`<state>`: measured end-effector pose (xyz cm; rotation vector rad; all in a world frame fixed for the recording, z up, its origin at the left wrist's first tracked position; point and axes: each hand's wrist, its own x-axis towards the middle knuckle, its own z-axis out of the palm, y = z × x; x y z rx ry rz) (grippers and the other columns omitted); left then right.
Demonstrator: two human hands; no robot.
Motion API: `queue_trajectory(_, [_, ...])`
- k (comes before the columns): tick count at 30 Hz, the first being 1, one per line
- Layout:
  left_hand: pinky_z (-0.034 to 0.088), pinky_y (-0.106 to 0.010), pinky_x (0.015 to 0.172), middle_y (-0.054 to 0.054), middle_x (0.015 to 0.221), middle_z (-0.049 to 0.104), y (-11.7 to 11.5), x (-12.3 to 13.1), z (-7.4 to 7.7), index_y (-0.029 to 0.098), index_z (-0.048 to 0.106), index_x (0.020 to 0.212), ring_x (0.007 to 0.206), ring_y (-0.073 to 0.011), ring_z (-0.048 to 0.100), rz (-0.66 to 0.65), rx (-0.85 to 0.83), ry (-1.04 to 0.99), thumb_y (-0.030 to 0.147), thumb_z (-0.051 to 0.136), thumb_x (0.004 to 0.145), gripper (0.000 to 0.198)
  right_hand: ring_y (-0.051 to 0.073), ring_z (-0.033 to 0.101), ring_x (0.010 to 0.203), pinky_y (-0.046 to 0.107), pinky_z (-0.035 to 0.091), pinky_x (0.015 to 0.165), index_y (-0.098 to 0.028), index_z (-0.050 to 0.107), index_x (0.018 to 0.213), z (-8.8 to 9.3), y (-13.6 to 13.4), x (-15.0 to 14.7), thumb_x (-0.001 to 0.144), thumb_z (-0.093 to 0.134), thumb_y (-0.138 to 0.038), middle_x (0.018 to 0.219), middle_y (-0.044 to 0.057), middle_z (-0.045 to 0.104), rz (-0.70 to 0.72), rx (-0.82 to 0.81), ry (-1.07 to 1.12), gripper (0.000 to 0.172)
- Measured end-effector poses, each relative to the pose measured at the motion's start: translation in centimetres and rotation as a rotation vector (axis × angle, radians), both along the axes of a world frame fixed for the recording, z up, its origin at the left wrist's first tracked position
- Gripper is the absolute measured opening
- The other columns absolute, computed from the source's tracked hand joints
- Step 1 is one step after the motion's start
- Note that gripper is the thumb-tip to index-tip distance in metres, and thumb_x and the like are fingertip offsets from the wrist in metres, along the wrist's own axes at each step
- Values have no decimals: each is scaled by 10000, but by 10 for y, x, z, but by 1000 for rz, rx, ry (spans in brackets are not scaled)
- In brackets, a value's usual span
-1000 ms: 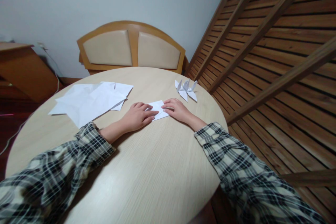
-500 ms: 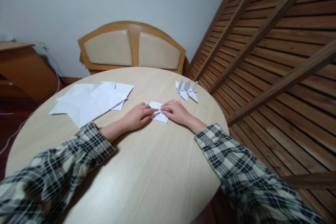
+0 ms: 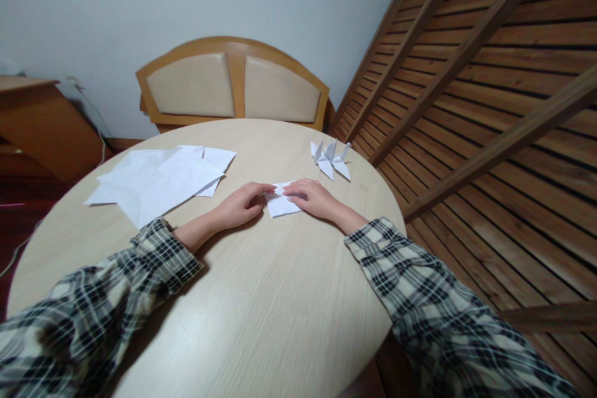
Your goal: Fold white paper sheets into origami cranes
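Note:
A small piece of folded white paper lies on the round table between my hands. My left hand is at its left side, with the forefinger tip at the paper's upper left corner and the thumb held apart from the fingers. Across the paper's right part lies my right hand, its fingers bent over the sheet and the thumb just below them, gripping the paper against the table. The right hand hides that side of the paper.
Folded paper cranes stand at the table's back right. Several loose white sheets overlap at the left. The pale wooden table has a cushioned headboard behind it. A slatted wooden frame leans along the right side.
The folded paper has turned a little and more of its face shows. My left fingers have drawn back left to its corner, the thumb parting from them. The right hand stays on it.

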<state>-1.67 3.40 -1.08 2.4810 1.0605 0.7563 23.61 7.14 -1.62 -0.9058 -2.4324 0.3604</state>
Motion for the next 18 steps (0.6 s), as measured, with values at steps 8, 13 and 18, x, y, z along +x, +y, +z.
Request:
queue_trajectory(8, [479, -437, 928, -80, 1057, 666, -1, 4, 0, 200, 619, 1117, 1017, -229, 600, 5, 50, 25, 160, 523, 842, 294, 196, 629, 1125, 415, 436, 1023, -260, 723, 1072, -3, 2, 2, 890, 607, -217, 1182, 47, 706, 27, -14, 26, 220])
queue_trajectory(13, [482, -424, 914, -81, 1031, 671, 0, 4, 0, 192, 635, 1067, 997, -224, 600, 5, 62, 14, 195, 529, 873, 221, 193, 628, 1129, 407, 436, 1025, -254, 719, 1080, -4, 3, 2, 889, 609, -228, 1187, 47, 704, 27, -14, 33, 222])
queue_trajectory(18, [484, -420, 894, -83, 978, 684, 1, 5, 1, 187, 654, 1017, 958, -226, 605, 3, 68, 7, 257, 516, 917, 184, 197, 631, 1125, 414, 437, 1027, -261, 727, 1058, -5, 3, 1, 876, 621, -215, 1167, 46, 712, 28, -18, 40, 215])
